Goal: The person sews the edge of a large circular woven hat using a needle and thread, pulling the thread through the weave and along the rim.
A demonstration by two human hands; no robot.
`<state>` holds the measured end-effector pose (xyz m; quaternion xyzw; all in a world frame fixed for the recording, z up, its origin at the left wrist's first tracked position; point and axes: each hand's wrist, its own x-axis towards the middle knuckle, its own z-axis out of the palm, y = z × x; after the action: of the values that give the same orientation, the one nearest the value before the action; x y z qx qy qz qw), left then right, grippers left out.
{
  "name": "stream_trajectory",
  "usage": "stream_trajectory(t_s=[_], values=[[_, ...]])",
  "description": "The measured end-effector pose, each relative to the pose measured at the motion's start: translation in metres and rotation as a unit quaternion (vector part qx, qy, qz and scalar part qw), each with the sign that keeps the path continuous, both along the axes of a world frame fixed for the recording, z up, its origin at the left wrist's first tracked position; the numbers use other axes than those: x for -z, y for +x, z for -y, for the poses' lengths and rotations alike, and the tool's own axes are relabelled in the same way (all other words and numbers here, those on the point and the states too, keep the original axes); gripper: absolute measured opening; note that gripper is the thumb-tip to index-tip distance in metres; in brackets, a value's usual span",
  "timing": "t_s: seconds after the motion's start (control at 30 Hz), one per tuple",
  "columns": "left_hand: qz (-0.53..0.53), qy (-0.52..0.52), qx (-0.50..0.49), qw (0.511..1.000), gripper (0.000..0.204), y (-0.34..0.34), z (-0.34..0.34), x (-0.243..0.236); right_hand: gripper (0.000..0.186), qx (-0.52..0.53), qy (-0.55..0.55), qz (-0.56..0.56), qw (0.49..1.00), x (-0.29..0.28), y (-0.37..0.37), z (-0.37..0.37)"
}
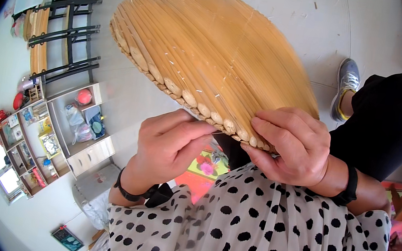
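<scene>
A large oval piece of tan straw or leaf strips [221, 51] with a knotted, braided rim is tilted in front of me, held by its lower edge. My left hand [173, 142] is pinched at the underside of that rim, thumb along the edge; a small thin item by the thumb tip is too small to make out. My right hand [285, 145] grips the rim further right, fingers on the strips and thumb underneath. Both wrists wear dark bands.
Shelves with bags and red items [82, 114], dark metal racks with boards [64, 39] and a window stand at left. Below are my dark-trousered leg, a shoe [346, 84], a patterned colourful cloth [197, 171] and tiled floor. A wooden furniture edge is at right.
</scene>
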<state>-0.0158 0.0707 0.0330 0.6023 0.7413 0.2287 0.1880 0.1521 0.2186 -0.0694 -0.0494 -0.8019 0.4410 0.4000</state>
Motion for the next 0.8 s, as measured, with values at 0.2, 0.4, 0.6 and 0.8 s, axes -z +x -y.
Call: stream_trajectory(t_s=[0.2, 0.4, 0.6, 0.8], values=[[0.015, -0.093, 0.008, 0.996, 0.018, -0.007, 0.002, -0.006, 0.033, 0.003, -0.037, -0.004, 0.999, 0.010, 0.002, 0.000], [0.013, -0.114, 0.000, 0.993, 0.018, -0.004, 0.002, -0.012, 0.031, 0.012, -0.073, -0.009, 0.997, 0.010, 0.003, 0.003], [0.015, -0.121, -0.005, 0.993, 0.021, -0.006, 0.004, -0.013, 0.031, 0.019, -0.072, 0.010, 0.997, 0.013, 0.004, 0.004], [0.011, -0.116, 0.022, 0.993, 0.024, -0.009, 0.002, -0.012, 0.032, 0.012, -0.075, 0.016, 0.997, 0.012, 0.005, 0.003]])
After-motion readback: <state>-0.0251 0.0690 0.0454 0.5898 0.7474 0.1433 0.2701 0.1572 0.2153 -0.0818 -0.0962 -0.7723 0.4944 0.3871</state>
